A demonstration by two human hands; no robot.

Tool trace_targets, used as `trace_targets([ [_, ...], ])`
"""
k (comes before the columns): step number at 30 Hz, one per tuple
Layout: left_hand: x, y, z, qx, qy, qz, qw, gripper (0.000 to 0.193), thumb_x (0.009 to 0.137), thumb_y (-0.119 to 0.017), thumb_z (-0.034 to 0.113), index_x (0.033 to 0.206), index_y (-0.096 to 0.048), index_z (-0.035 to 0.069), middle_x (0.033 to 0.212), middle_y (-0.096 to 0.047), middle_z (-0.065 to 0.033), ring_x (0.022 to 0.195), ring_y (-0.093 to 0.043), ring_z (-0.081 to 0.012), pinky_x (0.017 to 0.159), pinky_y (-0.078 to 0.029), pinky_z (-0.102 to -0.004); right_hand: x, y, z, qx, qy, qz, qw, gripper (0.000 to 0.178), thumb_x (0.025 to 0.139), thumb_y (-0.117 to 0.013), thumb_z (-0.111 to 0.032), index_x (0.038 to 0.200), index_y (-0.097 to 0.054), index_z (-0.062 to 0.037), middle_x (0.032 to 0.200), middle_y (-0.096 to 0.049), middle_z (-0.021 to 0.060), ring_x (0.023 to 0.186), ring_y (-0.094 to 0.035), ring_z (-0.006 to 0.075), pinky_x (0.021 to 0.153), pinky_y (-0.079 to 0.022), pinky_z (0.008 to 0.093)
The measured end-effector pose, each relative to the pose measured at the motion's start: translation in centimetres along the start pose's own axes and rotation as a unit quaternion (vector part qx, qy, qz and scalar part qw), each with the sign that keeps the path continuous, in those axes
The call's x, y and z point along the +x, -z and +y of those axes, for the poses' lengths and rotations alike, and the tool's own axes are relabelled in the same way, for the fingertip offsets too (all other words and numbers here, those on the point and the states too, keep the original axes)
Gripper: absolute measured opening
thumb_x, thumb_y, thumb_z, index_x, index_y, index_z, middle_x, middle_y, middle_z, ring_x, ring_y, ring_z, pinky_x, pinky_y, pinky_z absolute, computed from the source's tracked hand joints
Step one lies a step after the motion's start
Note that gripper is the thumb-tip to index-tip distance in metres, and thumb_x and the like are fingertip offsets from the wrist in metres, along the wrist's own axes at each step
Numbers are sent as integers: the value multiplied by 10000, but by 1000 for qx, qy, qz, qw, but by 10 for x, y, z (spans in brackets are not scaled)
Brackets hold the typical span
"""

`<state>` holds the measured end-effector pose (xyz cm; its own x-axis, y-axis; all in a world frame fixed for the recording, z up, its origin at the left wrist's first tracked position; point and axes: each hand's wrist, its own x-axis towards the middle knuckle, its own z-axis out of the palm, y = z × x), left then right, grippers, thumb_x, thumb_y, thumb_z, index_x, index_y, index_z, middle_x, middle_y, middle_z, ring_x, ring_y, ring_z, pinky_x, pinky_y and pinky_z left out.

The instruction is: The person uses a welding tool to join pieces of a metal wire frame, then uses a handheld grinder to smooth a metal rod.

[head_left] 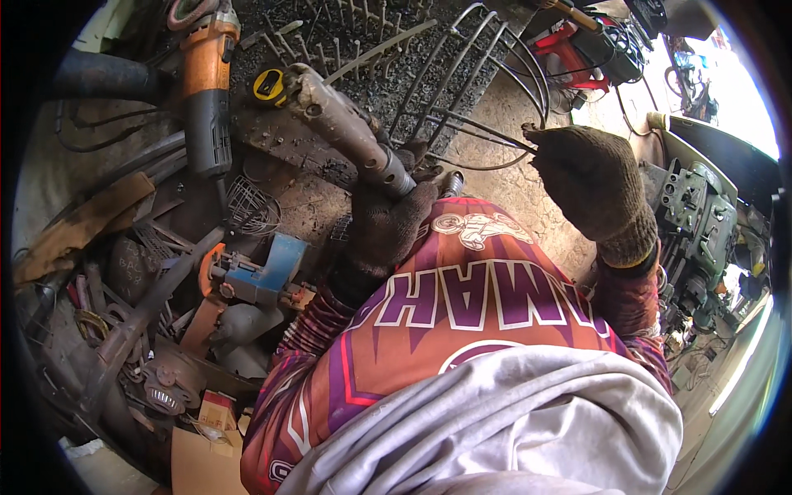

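In my left hand [384,223], which wears a dark, dirty knit glove, is a brown metal pipe [351,136] with round holes along its side. The fingers wrap round its near end, and its far end tilts up over the work surface [305,157]. My right hand [590,186], in a similar worn glove, is raised on the right with its fingers curled together. Its fingertips are by the edge of a bent metal rod frame [474,78]; whether they hold anything is hidden. A yellow and black tape measure [269,87] lies beside the pipe's far end.
An orange and grey angle grinder [206,91] is at the upper left. Upright metal pegs [355,41] and black debris cover the far surface. A blue metal tool [268,268] and scrap crowd the left. A red power tool [569,54] and green machine [701,223] are rightward.
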<state>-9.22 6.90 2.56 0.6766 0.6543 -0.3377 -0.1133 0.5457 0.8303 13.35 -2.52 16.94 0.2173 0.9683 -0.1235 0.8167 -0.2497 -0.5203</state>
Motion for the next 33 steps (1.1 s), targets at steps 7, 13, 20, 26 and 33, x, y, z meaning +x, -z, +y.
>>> trace_targets([
  [7, -1, 1, -11, 38, -75, 13, 996, 425, 869, -737, -55, 1261, -570, -61, 1211, -676, -151, 1024, -706, -192, 879, -582, -307, 3, 2, 4, 6, 35, -2, 999, 263, 835, -739, -42, 1097, -732, -58, 884, -735, 141, 786, -728, 310, 703, -578, 380],
  [13, -1, 0, -13, 45, -68, 17, 997, 480, 862, -718, -69, 1309, -544, -43, 1244, -663, -151, 1073, -693, -198, 892, -578, -317, 1, 0, 2, 43, -9, -12, 999, 247, 848, -728, -45, 1095, -732, -52, 897, -743, 137, 789, -734, 283, 706, -577, 367],
  [20, -2, -4, -18, -27, -13, 65, 997, 597, 871, -699, -60, 1403, -439, 21, 1216, -660, -125, 969, -682, -183, 794, -575, -299, 1, 0, 3, 36, 0, -7, 999, 210, 870, -706, -74, 1077, -730, -51, 889, -739, 138, 805, -737, 296, 718, -577, 371],
  [26, -22, -9, -20, -26, -79, 120, 989, 279, 846, -679, -3, 1093, -563, 58, 1015, -652, -63, 906, -651, -158, 762, -540, -311, 3, -2, 14, 31, 87, 37, 995, 175, 877, -683, -127, 1036, -728, -69, 867, -711, 167, 806, -707, 366, 703, -574, 421],
  [33, -85, 7, -36, 46, -87, 228, 969, 265, 845, -694, 64, 1100, -623, 49, 1013, -667, -47, 928, -651, -172, 831, -540, -329, 8, -1, 15, -39, 137, 15, 990, 269, 850, -718, -144, 1099, -719, -43, 955, -729, 181, 914, -726, 358, 784, -579, 424],
])
